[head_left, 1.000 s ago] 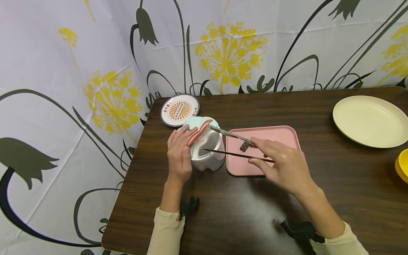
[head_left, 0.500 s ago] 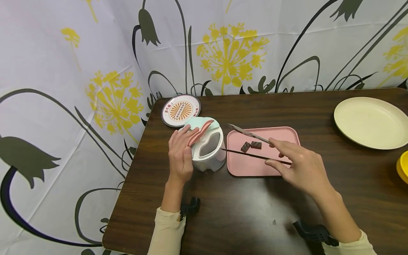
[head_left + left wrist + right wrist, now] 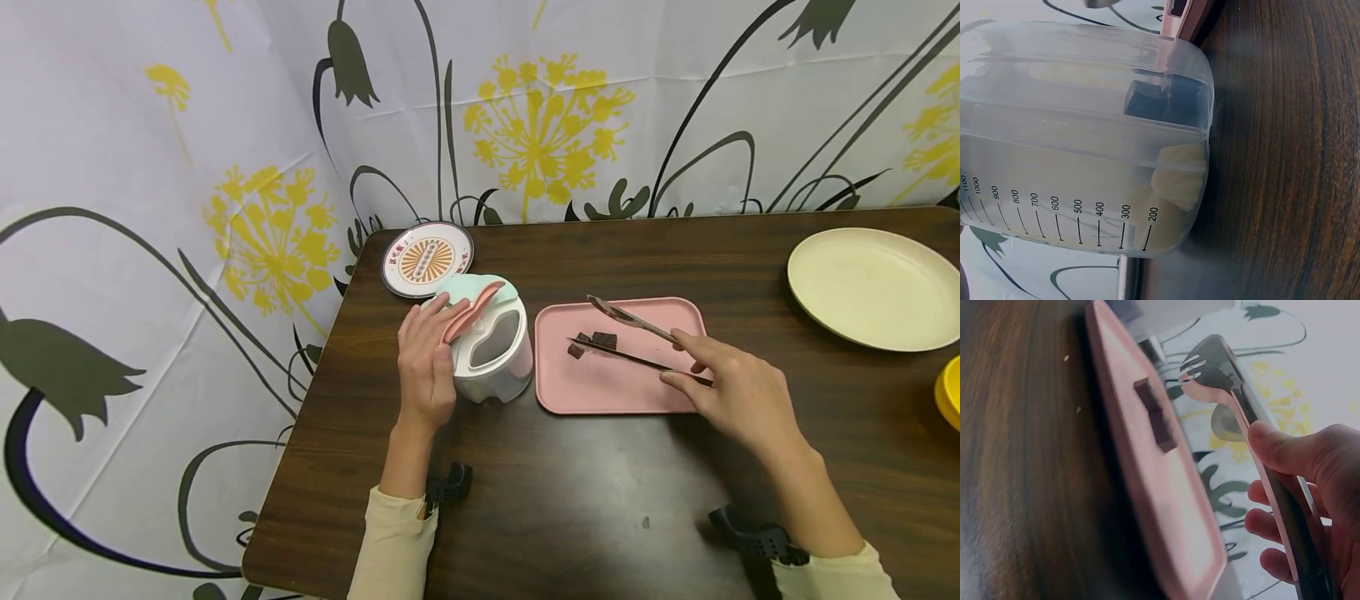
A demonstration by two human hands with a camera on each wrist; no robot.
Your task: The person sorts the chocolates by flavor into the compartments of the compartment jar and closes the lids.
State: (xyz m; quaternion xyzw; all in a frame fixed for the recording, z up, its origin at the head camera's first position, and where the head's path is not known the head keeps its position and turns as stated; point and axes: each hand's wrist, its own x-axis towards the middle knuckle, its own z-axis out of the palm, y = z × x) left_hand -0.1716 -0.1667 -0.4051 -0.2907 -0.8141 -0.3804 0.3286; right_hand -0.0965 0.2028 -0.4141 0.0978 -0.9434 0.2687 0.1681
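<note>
My left hand point(image 3: 426, 367) rests at the lid of a clear divided storage canister point(image 3: 495, 379), straight fingers against its raised pink flap point(image 3: 474, 312). A mint flap point(image 3: 467, 287) covers the neighbouring section; one section stands uncovered. Through the canister wall in the left wrist view show dark blocks point(image 3: 1166, 100) and pale lumps point(image 3: 1175, 181). My right hand point(image 3: 738, 392) holds metal tongs point(image 3: 633, 321), arms spread apart with nothing between the tips. Below them, two small dark brown blocks point(image 3: 1155, 415) lie side by side on a pink tray point(image 3: 637, 392).
Behind the canister lies a white plate point(image 3: 427, 260) with an orange sunburst. A large cream plate point(image 3: 873, 287) is at the right, with a yellow bowl point(image 3: 951, 396) partly in view. The dark wooden table point(image 3: 570, 500) ends at a patterned cloth point(image 3: 540, 108).
The right hand has drawn the spread tongs away from the canister, rightward over the pink tray. The dark blocks stay on the tray. The left hand keeps its place at the flap.
</note>
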